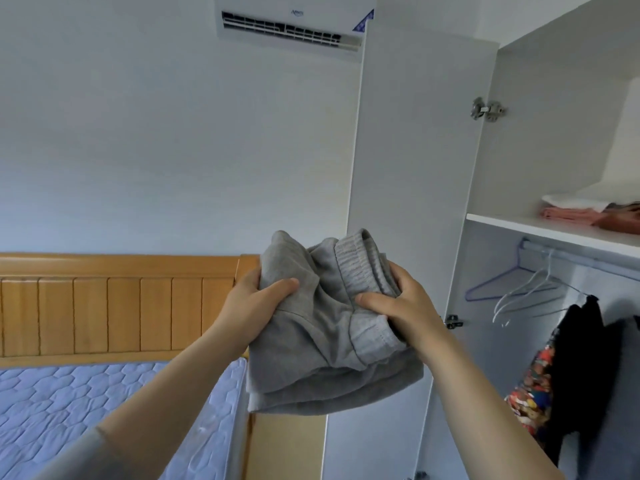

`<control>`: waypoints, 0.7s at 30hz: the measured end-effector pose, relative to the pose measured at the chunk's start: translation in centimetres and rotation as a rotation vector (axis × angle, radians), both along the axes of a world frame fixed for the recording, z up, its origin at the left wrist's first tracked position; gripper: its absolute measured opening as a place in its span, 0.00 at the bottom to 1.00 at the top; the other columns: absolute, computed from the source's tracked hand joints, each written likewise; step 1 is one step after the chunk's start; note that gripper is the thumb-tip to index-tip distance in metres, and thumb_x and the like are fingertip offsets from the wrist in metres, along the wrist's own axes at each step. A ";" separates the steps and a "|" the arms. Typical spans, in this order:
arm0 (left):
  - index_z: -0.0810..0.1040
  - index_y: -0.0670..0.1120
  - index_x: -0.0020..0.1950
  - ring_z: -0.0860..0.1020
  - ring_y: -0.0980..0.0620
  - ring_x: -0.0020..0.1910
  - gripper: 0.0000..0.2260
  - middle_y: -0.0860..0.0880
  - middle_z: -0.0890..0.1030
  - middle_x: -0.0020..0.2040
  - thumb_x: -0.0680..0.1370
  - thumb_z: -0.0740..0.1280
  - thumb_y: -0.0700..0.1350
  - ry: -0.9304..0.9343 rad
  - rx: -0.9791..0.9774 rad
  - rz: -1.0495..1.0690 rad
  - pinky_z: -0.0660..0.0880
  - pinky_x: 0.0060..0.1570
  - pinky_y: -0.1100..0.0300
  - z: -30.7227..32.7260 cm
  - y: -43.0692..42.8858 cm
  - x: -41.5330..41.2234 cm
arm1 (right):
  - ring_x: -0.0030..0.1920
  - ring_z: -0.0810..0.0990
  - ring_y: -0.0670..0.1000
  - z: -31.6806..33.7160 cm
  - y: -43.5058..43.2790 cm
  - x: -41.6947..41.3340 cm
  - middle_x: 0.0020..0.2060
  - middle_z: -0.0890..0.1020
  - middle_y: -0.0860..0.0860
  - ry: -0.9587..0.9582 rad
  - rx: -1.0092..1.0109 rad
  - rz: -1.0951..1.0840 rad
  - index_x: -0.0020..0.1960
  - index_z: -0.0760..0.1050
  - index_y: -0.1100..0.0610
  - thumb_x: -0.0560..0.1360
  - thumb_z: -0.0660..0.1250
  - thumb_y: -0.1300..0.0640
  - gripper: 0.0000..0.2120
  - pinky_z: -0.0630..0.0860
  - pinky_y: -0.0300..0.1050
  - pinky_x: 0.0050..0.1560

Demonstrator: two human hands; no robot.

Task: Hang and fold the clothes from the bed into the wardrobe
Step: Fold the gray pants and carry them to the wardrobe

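In front of the open wardrobe door (415, 168), your left hand (252, 306) and right hand (405, 306) grip the folded grey garment (322, 341) in mid-air, fingers curled around its sides, beside the bed (104, 393).

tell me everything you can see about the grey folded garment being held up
The grey garment is a soft fleece-like knit, folded into a thick, rumpled bundle of several layers. A ribbed band shows at its upper right. It is held in the air before the open wardrobe door. The left hand grips its left edge, thumb on top; the right hand grips the ribbed side.
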State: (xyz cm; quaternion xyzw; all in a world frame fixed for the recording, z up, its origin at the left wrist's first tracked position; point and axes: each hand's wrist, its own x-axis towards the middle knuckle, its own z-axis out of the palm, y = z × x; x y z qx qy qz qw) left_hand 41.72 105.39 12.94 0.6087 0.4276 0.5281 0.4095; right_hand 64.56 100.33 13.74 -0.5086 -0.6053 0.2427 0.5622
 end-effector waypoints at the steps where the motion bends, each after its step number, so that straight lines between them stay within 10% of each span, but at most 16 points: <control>1: 0.77 0.54 0.57 0.82 0.55 0.45 0.16 0.53 0.83 0.50 0.71 0.72 0.57 -0.007 0.009 -0.015 0.78 0.40 0.61 0.2 1.3 0.9 | 0.45 0.82 0.40 0.2 1.0 0.9 0.46 0.84 0.40 0.001 0.000 -0.010 0.54 0.77 0.45 0.61 0.74 0.51 0.22 0.75 0.36 0.43; 12: 0.78 0.56 0.52 0.82 0.55 0.47 0.11 0.54 0.84 0.49 0.72 0.73 0.54 -0.046 0.045 -0.285 0.77 0.43 0.61 1.7 14.6 13.8 | 0.55 0.82 0.47 2.2 8.1 11.1 0.54 0.83 0.45 -0.005 0.041 -0.241 0.65 0.74 0.49 0.60 0.74 0.53 0.33 0.77 0.45 0.55; 16: 0.79 0.52 0.55 0.83 0.52 0.46 0.15 0.52 0.85 0.48 0.71 0.73 0.55 -0.054 0.077 -0.474 0.78 0.44 0.57 4.1 17.9 20.5 | 0.51 0.82 0.40 4.3 8.3 15.6 0.50 0.84 0.39 -0.013 0.080 -0.370 0.65 0.74 0.47 0.61 0.74 0.54 0.32 0.76 0.31 0.45; 21: 0.79 0.52 0.56 0.83 0.51 0.48 0.20 0.52 0.84 0.49 0.68 0.72 0.58 -0.066 0.157 -0.701 0.80 0.48 0.53 8.7 20.0 29.4 | 0.57 0.81 0.44 8.2 6.9 20.7 0.58 0.82 0.42 -0.051 0.162 -0.561 0.69 0.72 0.47 0.68 0.75 0.61 0.32 0.75 0.45 0.59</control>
